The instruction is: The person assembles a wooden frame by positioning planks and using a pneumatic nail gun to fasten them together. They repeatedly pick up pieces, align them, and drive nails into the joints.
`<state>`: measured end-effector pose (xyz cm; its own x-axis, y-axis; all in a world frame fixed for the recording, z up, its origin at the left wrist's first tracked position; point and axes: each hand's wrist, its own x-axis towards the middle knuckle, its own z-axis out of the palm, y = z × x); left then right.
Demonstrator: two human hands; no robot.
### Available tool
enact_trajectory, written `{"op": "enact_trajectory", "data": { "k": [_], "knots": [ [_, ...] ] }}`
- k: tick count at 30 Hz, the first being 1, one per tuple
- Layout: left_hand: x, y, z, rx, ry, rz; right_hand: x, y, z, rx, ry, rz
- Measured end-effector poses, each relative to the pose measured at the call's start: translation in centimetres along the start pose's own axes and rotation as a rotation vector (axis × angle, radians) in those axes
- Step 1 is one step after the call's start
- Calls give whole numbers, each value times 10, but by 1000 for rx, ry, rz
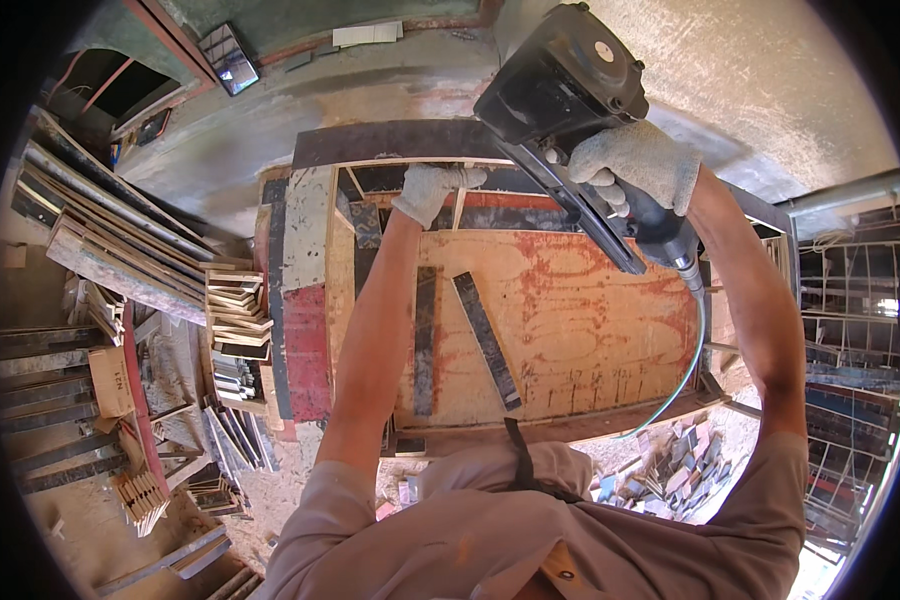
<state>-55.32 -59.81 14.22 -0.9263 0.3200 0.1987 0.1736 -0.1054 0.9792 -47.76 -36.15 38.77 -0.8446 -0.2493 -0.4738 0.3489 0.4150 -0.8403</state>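
My right hand [645,165], in a pale knit glove, is wrapped round the handle of a black nail gun [560,85]. The gun slants over the far side of a wooden frame [390,143], and a thin air hose [702,315] runs from its handle. My left hand [428,192], gloved too, grips the frame's far part at a short pale crosspiece [459,212]; its fingers reach across the crosspiece top. Between my arms lies a reddish-stained plywood panel [590,330]. Two dark strips, one slanted [485,340] and one straight [425,340], rest on it.
Stacked short wood pieces [237,310] and long curved boards [120,255] stand at the left. Scrap offcuts [675,465] litter the floor near my right side. Metal racking [850,330] is at the far right. A phone-like device [228,60] leans against the back wall.
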Motion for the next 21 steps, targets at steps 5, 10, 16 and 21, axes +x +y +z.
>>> {"op": "enact_trajectory", "data": {
  "k": [5, 10, 16, 21],
  "knots": [
    [3, -1, 2, -31, 0, -41, -5, -5, -5, -54, -5, 12],
    [3, -14, -5, -170, -58, -63, -9, -10, 1, -84, 0, 19],
    [-40, -61, 9, -290, 322, 48, -33, -2, 8, 0, 0, 67],
    [-163, -108, 75, 721, 194, -783, -105, 96, 22, 341, 21, 248]
  ]
}}
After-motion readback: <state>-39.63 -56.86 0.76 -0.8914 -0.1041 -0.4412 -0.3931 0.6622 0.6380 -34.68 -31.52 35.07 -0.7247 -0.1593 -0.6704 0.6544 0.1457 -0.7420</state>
